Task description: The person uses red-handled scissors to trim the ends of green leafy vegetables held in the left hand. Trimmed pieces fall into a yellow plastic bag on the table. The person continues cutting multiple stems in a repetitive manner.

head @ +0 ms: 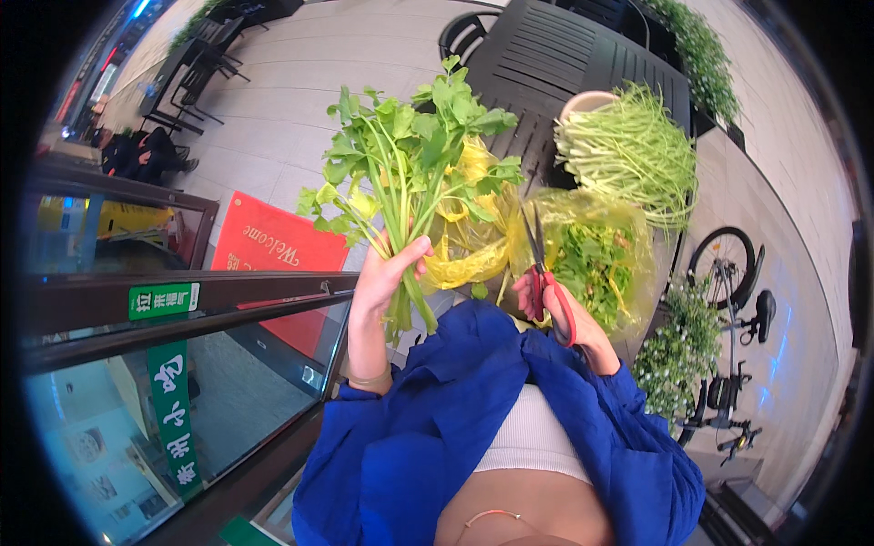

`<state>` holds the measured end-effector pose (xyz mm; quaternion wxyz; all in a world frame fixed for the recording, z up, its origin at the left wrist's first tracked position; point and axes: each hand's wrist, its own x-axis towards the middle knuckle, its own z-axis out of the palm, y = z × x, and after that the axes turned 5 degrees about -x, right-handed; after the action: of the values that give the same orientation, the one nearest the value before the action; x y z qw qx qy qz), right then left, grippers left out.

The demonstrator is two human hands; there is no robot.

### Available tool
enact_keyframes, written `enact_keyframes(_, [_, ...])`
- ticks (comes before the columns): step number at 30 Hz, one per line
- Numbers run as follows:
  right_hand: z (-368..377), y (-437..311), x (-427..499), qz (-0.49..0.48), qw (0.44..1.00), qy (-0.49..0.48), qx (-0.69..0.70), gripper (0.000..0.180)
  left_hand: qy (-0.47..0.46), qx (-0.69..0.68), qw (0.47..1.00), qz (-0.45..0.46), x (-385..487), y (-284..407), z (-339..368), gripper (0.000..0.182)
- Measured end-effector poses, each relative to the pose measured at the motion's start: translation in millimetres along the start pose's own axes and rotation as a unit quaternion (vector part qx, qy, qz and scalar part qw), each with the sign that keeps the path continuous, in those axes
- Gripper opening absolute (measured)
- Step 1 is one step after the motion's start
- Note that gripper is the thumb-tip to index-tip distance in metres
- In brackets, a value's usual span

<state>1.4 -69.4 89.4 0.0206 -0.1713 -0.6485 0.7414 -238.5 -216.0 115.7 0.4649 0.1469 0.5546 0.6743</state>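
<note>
My left hand [389, 269] grips a bunch of leafy green celery [399, 170] by its stalks, leaves pointing away from me and stalk ends below the fist. In my right hand [570, 314] are red-handled scissors [539, 263], blades slightly parted and pointing away, not touching the celery. Between the hands lies a crumpled yellow plastic bag [464, 252]. Right of the scissors, an open yellow plastic bag [638, 273] holds cut green leaves [594, 266]. Beyond it, a pile of thin pale-green stalks [621, 157] rests on the dark slatted table [546, 54], beside a round pale container [587, 102].
A glass door with a dark frame and bar handle [273, 310] stands close on my left, near a red mat [280, 239]. A black chair [468, 34] is at the table's far end. Right are a flowering plant [676, 348] and a bicycle [730, 341]. A person [147, 153] sits far left.
</note>
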Motion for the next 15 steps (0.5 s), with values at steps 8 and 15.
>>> enact_keyframes(8, [1,22,-17,0.023,0.997,-0.012,0.076,0.072,-0.073,0.024,0.995,-0.058,11,-12,16,0.039])
enact_keyframes(15, [1,29,-25,0.021,0.99,0.034,0.137,0.072,-0.13,0.054,0.984,-0.105,12,-22,33,0.041])
